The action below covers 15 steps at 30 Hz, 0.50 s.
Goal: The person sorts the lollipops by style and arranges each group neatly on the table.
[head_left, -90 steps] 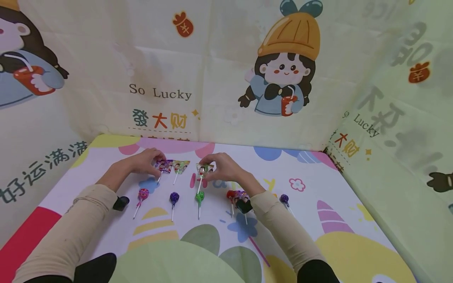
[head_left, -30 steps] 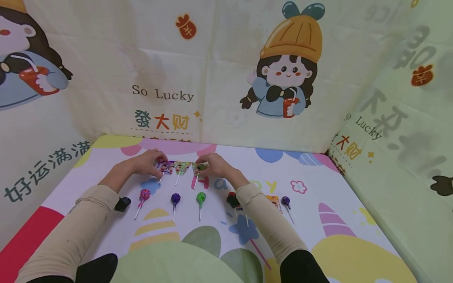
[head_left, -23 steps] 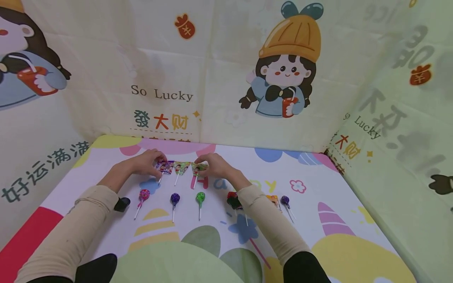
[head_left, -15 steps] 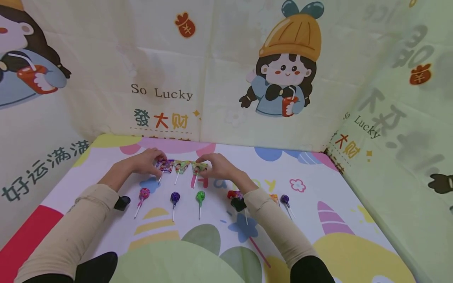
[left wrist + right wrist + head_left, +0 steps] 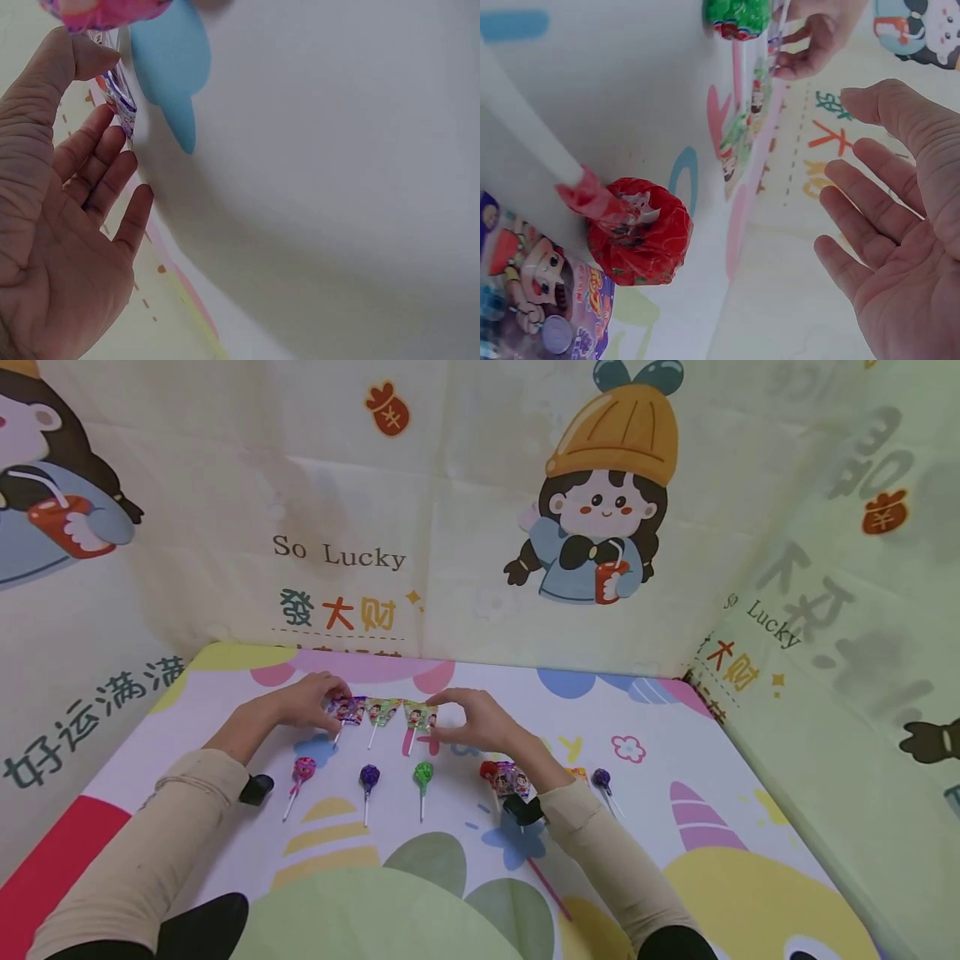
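My left hand (image 5: 307,702) pinches a flat lollipop in a purple wrapper (image 5: 350,710) at the left end of the back row; the left wrist view has the thumb on that wrapper (image 5: 122,101). Beside it lie two flat lollipops in green wrappers, the middle one (image 5: 383,711) and the right one (image 5: 420,716). Just right of the latter, my right hand (image 5: 480,720) holds nothing, its thumb and fingers spread apart, as the right wrist view also shows of the hand (image 5: 900,217).
Nearer lies a row of round lollipops: pink (image 5: 303,769), purple (image 5: 369,777), green (image 5: 423,774) and red (image 5: 641,232). A flat purple-wrapped lollipop (image 5: 512,777) touches the red one. Further right are an orange wrapper (image 5: 576,772), partly behind the sleeve, and another purple lollipop (image 5: 602,779).
My right hand brought the right green flat lollipop left into line beside the middle one, then let go and drew slightly right. My left hand stays on the purple one.
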### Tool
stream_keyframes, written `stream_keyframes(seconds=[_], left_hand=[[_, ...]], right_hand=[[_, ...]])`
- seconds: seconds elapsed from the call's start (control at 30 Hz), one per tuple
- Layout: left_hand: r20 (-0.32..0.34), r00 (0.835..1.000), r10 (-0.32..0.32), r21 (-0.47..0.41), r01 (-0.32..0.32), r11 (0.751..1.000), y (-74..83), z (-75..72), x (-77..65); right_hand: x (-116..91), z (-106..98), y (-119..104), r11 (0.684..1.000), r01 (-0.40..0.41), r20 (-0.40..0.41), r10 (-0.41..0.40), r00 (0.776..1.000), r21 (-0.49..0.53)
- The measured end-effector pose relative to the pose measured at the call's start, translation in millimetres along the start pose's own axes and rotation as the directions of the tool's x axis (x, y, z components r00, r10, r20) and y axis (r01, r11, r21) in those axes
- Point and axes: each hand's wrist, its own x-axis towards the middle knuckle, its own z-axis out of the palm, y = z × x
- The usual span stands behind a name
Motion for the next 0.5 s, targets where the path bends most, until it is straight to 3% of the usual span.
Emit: stream_keyframes(seconds=[0.5], left_hand=[[-0.006,1.0,0.0,-0.006,0.0,1.0,-2.3,1.4,1.7]], right_hand=[[-29.5,-8.7,-4.1,0.998,-0.025,-0.075,0.029,0.997,0.055]])
